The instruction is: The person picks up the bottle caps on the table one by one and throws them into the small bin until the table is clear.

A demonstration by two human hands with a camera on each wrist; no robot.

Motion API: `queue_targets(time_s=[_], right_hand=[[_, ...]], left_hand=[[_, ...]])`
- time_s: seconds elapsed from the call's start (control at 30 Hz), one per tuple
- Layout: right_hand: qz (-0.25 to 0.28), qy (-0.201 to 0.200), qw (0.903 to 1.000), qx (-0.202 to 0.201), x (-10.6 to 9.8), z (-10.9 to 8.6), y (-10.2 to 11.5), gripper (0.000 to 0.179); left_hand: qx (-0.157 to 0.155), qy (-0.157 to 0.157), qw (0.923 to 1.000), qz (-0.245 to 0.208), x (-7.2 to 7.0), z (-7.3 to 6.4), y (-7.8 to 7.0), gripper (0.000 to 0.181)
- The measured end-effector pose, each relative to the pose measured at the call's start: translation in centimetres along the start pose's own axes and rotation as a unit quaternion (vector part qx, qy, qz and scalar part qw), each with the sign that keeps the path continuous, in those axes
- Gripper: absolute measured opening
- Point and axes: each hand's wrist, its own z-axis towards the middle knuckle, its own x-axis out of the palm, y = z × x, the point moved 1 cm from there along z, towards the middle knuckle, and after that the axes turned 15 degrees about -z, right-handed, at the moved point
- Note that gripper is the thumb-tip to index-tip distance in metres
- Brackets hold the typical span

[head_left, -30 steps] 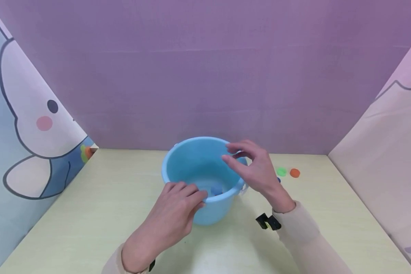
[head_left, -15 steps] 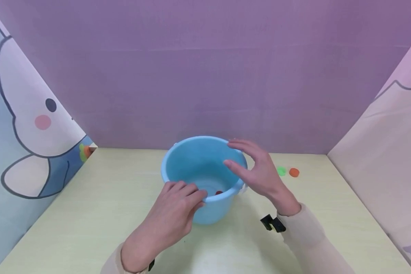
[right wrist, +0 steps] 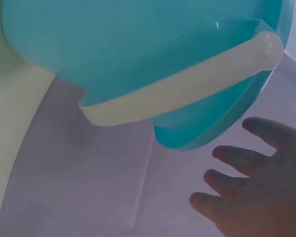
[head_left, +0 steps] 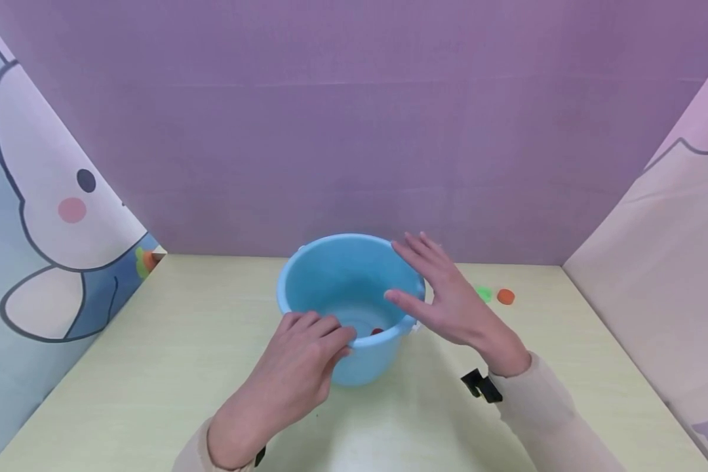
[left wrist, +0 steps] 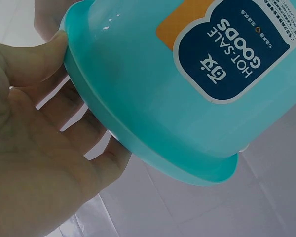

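Note:
A light blue plastic bucket point(head_left: 351, 272) stands on the table, with a small dark red piece point(head_left: 377, 331) visible at its bottom; the near wall hides part of the inside. My left hand point(head_left: 295, 367) grips the bucket's near left rim. In the left wrist view, the thumb point(left wrist: 42, 59) lies on the outside of the rim and the fingers reach over it. Above the right rim, my right hand point(head_left: 448, 298) holds nothing, its fingers extended and spread. The right wrist view shows the white bucket handle point(right wrist: 182, 86) hanging down beside that hand.
Right of the bucket, a green disc point(head_left: 484, 294) and an orange disc point(head_left: 505, 297) lie on the pale table point(head_left: 566, 367). A purple cloth point(head_left: 354, 131) rises behind, and printed cloths flank both sides.
My right hand has spread from a near-pinch to extended fingers. A blue piece seen inside the bucket a second ago is out of sight. The left hand keeps its grip on the rim.

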Motion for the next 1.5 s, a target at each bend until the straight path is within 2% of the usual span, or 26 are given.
queue_targets(time_s=[0.23, 0.43, 0.67, 1.5], right_hand=[[-0.058, 0.035, 0.9977, 0.004, -0.3, -0.4, -0.4, 0.08], [-0.082, 0.052, 0.9952, 0.011, -0.6, -1.0, -0.8, 0.083], [-0.091, 0.068, 0.993, 0.03, -0.9, -1.9, -1.9, 0.086], [-0.105, 0.088, 0.9883, 0.067, -0.8, -4.6, -5.1, 0.094]], left_hand=[[0.0, -0.001, 1.0, -0.001, 0.0, 0.0, 0.0, 0.023], [0.001, -0.002, 1.0, -0.001, 0.0, 0.0, 0.0, 0.023], [0.001, -0.003, 1.0, -0.003, 0.1, 0.0, -0.1, 0.022], [0.008, -0.011, 0.9999, 0.002, 0.0, 0.0, -0.1, 0.021]])
